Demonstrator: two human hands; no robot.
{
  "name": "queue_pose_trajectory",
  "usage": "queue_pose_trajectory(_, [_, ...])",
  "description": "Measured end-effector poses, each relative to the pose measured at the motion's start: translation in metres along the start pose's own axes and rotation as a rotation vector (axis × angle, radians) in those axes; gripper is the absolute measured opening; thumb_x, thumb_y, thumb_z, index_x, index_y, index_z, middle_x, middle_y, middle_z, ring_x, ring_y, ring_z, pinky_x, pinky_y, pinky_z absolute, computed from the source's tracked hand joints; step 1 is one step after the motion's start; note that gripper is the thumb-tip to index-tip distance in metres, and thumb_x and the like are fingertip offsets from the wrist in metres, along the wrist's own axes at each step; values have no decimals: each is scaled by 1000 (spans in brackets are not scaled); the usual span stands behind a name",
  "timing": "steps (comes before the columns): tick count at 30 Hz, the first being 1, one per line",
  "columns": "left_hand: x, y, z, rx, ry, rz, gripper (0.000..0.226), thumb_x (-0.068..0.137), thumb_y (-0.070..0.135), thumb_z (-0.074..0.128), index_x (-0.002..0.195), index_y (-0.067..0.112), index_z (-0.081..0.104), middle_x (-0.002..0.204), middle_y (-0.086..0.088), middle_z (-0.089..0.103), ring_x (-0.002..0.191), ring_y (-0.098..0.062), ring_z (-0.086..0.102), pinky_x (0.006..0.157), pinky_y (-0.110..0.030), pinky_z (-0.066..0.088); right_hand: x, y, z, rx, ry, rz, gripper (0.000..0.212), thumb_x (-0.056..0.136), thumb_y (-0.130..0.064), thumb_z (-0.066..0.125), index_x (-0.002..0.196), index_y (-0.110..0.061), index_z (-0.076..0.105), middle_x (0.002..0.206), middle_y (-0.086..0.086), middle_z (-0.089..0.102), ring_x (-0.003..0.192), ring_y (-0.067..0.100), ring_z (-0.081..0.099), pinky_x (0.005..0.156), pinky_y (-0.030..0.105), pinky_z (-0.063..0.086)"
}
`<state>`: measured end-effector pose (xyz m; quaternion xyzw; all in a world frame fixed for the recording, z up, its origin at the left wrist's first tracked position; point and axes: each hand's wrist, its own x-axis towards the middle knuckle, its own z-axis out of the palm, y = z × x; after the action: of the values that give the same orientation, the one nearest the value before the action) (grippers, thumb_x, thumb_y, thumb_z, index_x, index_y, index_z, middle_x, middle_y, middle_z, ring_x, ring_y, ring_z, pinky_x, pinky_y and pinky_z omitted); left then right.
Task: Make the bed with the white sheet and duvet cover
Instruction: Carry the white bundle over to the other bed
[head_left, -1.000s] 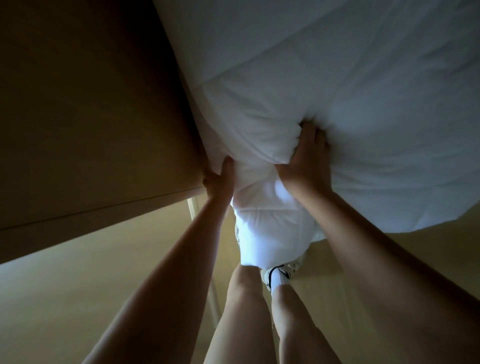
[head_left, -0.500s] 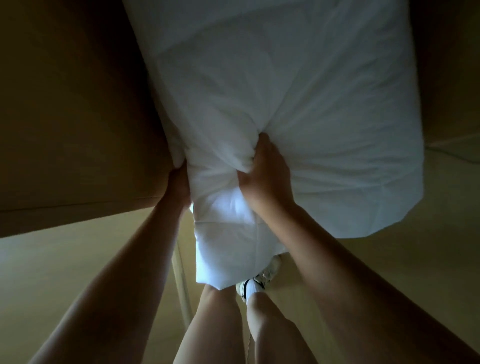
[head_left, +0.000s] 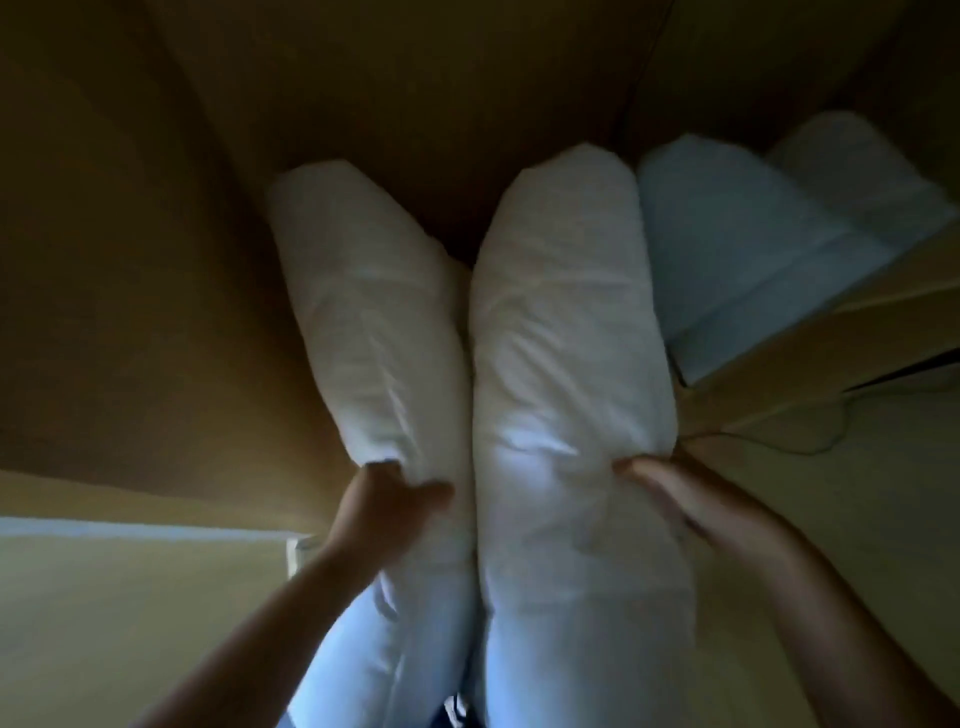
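The white duvet shows as two long padded lobes side by side, a left lobe (head_left: 374, 332) and a right lobe (head_left: 566, 364), running from the middle of the head view down to its bottom edge. My left hand (head_left: 389, 504) grips the lower part of the left lobe, fingers curled over its outer side and thumb towards the gap. With straight fingers, my right hand (head_left: 691, 514) lies against the outer side of the right lobe. The frame is dim and blurred.
More pale bedding (head_left: 737, 249) lies at the upper right behind a slanting wooden edge (head_left: 831, 338). A dark brown panel (head_left: 130, 260) fills the left and top. Light floor (head_left: 130, 597) shows at the lower left, and a thin cable (head_left: 810, 436) at the right.
The view has swung. The duvet, first bunched at its middle in both hands, now stands as two lobes. My right hand has let go of its bunch and lies flat on the right lobe.
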<state>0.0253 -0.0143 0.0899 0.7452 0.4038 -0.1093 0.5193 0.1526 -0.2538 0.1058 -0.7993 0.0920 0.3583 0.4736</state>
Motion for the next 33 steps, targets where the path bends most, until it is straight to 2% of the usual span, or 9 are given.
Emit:
queue_pose_trajectory(2, [0,-4,15,273,-72,-24,33,75,41,73,66,13,57,54,-2,60,50,-20,61,44,-24,44,8,9,7,-29,90,56,30,85,-19,65,114,-14,58,121,17,61,101,27,60,94,40,47])
queue_pose_trajectory(5, [19,7,27,241,-67,-139,58,71,61,69,88,5,63,77,-12,69,71,-27,68,60,-32,55,28,-10,14,-103,305,-17,91,78,-46,69,147,-11,22,151,14,29,135,29,34,111,42,31])
queue_pose_trajectory(8, [47,20,24,7,160,-266,89,67,64,71,121,-4,52,117,-22,60,105,-33,59,90,-37,49,49,-35,21,-324,283,-65,123,66,-71,64,151,-17,-7,157,11,9,143,30,12,115,44,16])
queue_pose_trajectory(12, [76,19,1,-71,468,-362,112,63,60,76,140,-7,29,139,-24,41,125,-37,45,103,-43,40,74,-47,33,-500,245,-33,129,62,-79,60,149,-14,-10,156,12,9,142,32,14,113,48,15])
queue_pose_trajectory(15, [100,7,1,-151,456,-499,114,62,60,77,141,-5,29,137,-24,45,122,-37,49,100,-46,44,94,-44,44,-495,209,-59,120,70,-71,62,149,-7,-1,155,14,15,140,33,22,112,43,20])
queue_pose_trajectory(19, [105,-4,30,-136,389,-465,78,75,59,67,120,-4,52,83,-14,70,83,-28,69,79,-43,56,112,-33,63,-489,205,-153,85,86,-51,59,145,-3,21,146,15,34,132,32,37,104,36,31])
queue_pose_trajectory(22, [94,-9,48,59,369,-408,66,86,62,47,116,4,56,100,-14,69,94,-30,65,83,-32,51,115,-21,66,-510,153,-201,67,89,-48,54,141,-10,34,138,13,47,124,32,47,98,36,36])
queue_pose_trajectory(29, [39,-21,51,308,394,-194,54,96,52,36,93,4,59,102,-21,64,97,-38,58,67,-31,37,83,-7,66,-382,156,-390,16,80,-35,68,81,-20,65,82,1,69,84,25,62,70,29,40])
queue_pose_trajectory(33, [3,-18,26,276,409,-68,48,95,47,42,70,7,51,81,-17,62,86,-37,58,61,-30,34,28,-19,87,30,53,-357,32,67,-25,74,57,-5,51,48,-4,48,52,19,49,51,28,37])
